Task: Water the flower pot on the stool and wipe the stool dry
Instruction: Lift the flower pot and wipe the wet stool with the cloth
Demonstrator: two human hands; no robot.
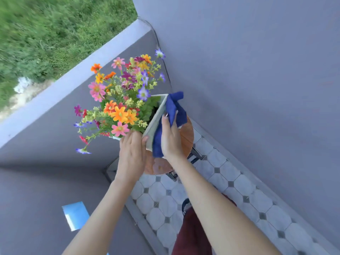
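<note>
A white square flower pot (155, 122) full of bright mixed flowers (119, 100) stands on a round wooden stool (186, 138), tipped toward the left. My left hand (131, 153) grips the pot's near corner. Pressed flat against the pot's right wall, my right hand (170, 137) holds a dark blue cloth (173, 111). The cloth bunches above my fingers and hangs down below the palm. Most of the stool top is hidden by the pot and my hands.
A grey wall (248, 70) rises close on the right and a low grey parapet (77, 74) runs behind the pot, with grass beyond. The floor (211, 183) is pale tile with dark diamonds. The stool's black legs (195, 157) show below. A blue object (75, 215) lies at the lower left.
</note>
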